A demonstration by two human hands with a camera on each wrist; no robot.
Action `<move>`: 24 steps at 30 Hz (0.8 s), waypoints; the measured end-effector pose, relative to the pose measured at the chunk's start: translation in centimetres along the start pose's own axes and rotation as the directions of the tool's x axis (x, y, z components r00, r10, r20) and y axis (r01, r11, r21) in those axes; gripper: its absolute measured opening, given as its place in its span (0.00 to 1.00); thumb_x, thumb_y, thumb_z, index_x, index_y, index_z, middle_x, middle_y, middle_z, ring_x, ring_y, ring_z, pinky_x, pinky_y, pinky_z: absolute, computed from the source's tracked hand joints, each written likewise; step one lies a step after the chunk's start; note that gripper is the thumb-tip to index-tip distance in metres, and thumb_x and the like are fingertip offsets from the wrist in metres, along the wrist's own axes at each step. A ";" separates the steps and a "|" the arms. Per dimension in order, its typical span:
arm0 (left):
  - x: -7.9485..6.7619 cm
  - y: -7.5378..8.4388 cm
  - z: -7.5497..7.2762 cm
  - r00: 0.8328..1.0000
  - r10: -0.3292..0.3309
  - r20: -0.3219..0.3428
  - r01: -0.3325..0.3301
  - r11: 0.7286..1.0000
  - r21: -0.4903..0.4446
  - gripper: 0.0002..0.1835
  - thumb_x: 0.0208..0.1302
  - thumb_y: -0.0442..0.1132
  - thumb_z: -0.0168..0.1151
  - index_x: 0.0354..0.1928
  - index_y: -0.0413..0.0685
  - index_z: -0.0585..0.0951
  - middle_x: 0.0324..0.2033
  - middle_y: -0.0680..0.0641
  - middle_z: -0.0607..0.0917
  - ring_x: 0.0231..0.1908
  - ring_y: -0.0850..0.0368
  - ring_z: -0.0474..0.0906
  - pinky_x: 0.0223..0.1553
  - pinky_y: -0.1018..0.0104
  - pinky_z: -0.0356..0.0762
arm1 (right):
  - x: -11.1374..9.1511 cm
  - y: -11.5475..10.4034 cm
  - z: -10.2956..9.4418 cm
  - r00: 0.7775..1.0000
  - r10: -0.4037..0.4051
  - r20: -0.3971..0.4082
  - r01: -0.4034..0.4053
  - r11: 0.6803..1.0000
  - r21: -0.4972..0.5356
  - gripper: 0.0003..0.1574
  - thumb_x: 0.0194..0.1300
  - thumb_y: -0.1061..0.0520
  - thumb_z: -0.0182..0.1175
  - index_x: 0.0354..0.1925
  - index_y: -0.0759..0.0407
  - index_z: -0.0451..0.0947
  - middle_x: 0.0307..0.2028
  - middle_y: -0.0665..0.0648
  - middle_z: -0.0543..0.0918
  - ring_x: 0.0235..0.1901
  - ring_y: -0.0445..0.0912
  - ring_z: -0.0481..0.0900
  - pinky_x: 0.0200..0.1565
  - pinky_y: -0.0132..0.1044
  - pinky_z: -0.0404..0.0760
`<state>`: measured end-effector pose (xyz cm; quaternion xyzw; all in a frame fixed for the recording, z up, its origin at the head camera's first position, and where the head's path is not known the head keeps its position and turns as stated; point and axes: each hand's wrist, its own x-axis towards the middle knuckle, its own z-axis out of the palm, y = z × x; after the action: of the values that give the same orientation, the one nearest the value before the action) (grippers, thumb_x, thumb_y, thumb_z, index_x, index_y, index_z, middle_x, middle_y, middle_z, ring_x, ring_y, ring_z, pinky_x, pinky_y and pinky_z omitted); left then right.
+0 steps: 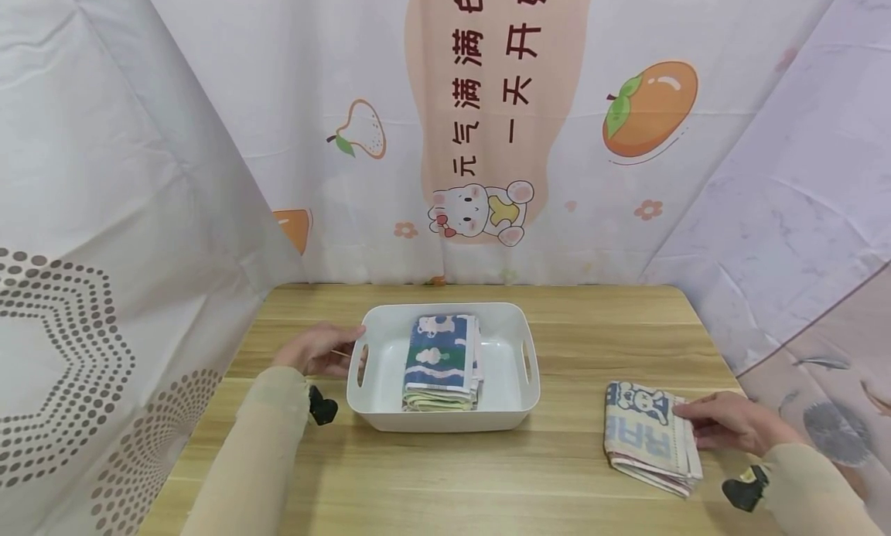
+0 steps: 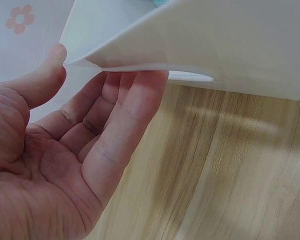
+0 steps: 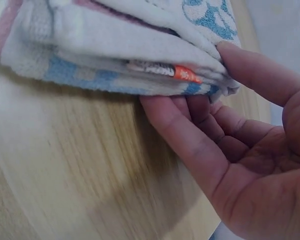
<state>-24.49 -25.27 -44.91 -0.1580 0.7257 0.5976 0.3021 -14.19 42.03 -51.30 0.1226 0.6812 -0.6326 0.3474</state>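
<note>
A white plastic basket point(image 1: 445, 421) with slotted handles stands on the table. In it lies a folded blue and green towel point(image 1: 438, 354), on top of other folded cloth. My left hand point(image 1: 326, 349) holds the basket's left side; in the left wrist view the thumb rests at the rim and the fingers point(image 2: 140, 100) reach to the handle slot. At the right, my right hand point(image 1: 731, 421) pinches the edge of a folded cream and blue towel point(image 1: 643, 435), thumb on top and fingers underneath. An orange tag point(image 3: 187, 74) shows between its layers.
The wooden table point(image 1: 445, 482) has a back edge against a printed curtain point(image 1: 376, 234). More curtains hang at the left and right sides. A black device point(image 1: 322, 406) is worn on the left wrist and another point(image 1: 745, 489) on the right.
</note>
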 end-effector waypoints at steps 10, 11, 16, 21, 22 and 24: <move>0.2 -0.1 -0.1 1.000 -0.002 -0.004 0.002 1.000 0.004 0.26 0.65 0.51 0.60 0.49 0.32 0.76 0.39 0.36 0.81 0.36 0.46 0.82 0.41 0.50 0.80 | 0.3 0.3 -0.4 1.000 0.001 0.004 -0.001 0.999 0.047 0.11 0.69 0.60 0.54 0.38 0.66 0.81 0.33 0.62 0.84 0.32 0.48 0.83 0.36 0.40 0.83; 0.2 -0.1 -0.1 1.000 -0.001 -0.004 0.001 1.000 0.003 0.26 0.65 0.51 0.60 0.49 0.32 0.76 0.39 0.36 0.81 0.36 0.46 0.82 0.42 0.50 0.80 | 0.4 0.4 -0.4 1.000 -0.002 0.005 0.001 0.999 0.049 0.11 0.69 0.60 0.54 0.38 0.65 0.81 0.33 0.61 0.84 0.32 0.47 0.83 0.36 0.40 0.83; 0.1 -0.1 -0.1 1.000 0.004 0.010 -0.004 1.000 0.002 0.26 0.65 0.51 0.59 0.50 0.32 0.76 0.40 0.36 0.81 0.37 0.46 0.82 0.42 0.49 0.80 | 0.5 0.4 -0.2 1.000 -0.012 0.004 0.012 0.998 0.060 0.08 0.68 0.59 0.54 0.36 0.61 0.80 0.32 0.59 0.84 0.30 0.45 0.82 0.34 0.39 0.83; 0.0 -0.1 0.0 1.000 0.006 0.014 -0.006 1.000 0.002 0.25 0.66 0.50 0.58 0.50 0.31 0.76 0.40 0.36 0.81 0.37 0.46 0.82 0.42 0.49 0.80 | 0.6 0.2 0.1 0.999 -0.035 0.041 0.031 0.995 0.098 0.06 0.69 0.59 0.53 0.37 0.60 0.76 0.35 0.60 0.84 0.35 0.47 0.82 0.37 0.40 0.83; 0.0 -0.1 0.0 1.000 0.005 0.013 -0.006 1.000 0.003 0.25 0.66 0.50 0.58 0.50 0.31 0.76 0.40 0.36 0.81 0.37 0.46 0.82 0.42 0.49 0.80 | 0.6 0.2 0.1 0.998 -0.044 0.050 0.038 0.993 0.108 0.06 0.70 0.60 0.52 0.37 0.60 0.76 0.36 0.60 0.84 0.36 0.48 0.82 0.38 0.41 0.83; 0.0 -0.1 0.0 1.000 0.008 0.011 -0.008 1.000 0.001 0.25 0.66 0.50 0.58 0.50 0.31 0.76 0.40 0.36 0.81 0.37 0.46 0.82 0.42 0.49 0.80 | 0.6 0.0 0.2 0.996 -0.057 0.063 0.049 0.991 0.124 0.06 0.70 0.60 0.51 0.38 0.60 0.75 0.37 0.61 0.84 0.38 0.49 0.82 0.39 0.43 0.82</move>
<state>-24.45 -25.34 -44.98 -0.1517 0.7248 0.5993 0.3040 -14.55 41.71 -51.67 0.1043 0.6322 -0.6859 0.3449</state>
